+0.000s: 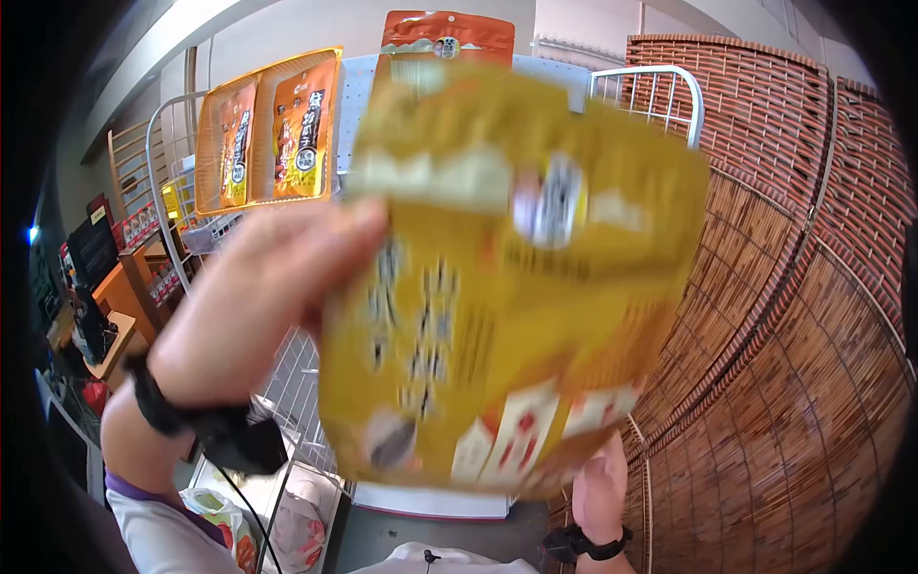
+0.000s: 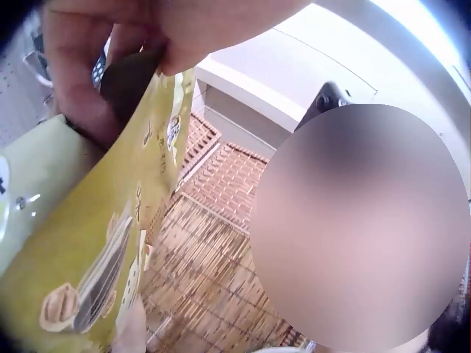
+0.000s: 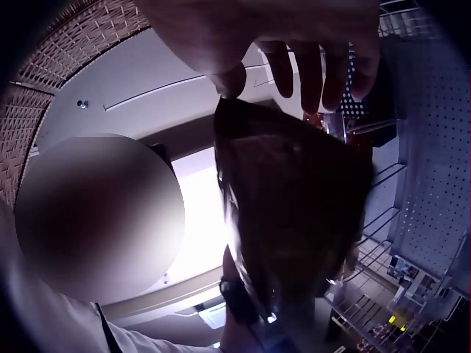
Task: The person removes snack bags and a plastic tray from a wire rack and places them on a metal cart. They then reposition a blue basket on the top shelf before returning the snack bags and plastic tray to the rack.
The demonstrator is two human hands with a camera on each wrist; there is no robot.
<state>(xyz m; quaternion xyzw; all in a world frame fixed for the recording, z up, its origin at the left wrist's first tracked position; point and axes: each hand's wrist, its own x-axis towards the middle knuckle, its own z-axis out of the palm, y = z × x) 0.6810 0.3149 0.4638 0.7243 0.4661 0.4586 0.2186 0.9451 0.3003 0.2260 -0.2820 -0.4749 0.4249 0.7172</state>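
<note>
A large mustard-yellow printed bag (image 1: 535, 316) is held up in front of the camera, blurred in the head view. My left hand (image 1: 277, 258) pinches its upper left edge; in the left wrist view the fingers of that hand (image 2: 147, 44) grip the bag (image 2: 110, 213) near its top. At the bag's lower right corner is my right hand (image 1: 601, 488), partly hidden behind it. In the right wrist view, the thumb of my right hand (image 3: 287, 37) touches a corner of the dark, shadowed bag (image 3: 294, 191), with its other fingers extended and spread apart.
A white wire rack (image 1: 696, 100) stands behind the bag. An orange tray (image 1: 335, 120) holds two orange packets (image 1: 304, 129), and a red packet (image 1: 449, 36) is at the top. Woven panels (image 1: 765, 258) line the right. Plastic bags (image 1: 298, 531) lie at lower left.
</note>
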